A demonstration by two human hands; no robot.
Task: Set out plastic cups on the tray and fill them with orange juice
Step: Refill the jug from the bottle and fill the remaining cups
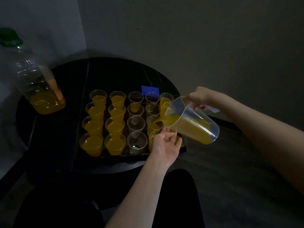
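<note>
My right hand (199,97) has its grip clamped on the handle of the jug (191,120), tipped so juice runs off the spout into a cup (154,123) in the 4th column. My left hand (166,144) reaches in beside that cup, fingers loosely apart and holding nothing, likely to steady the nearest cups against a knock. The cups stand in rows on the tray (115,158) on the desk (54,129); the 2 left columns are full, the 3rd mostly empty. The bottle (35,83) waits at left, well apart.
</note>
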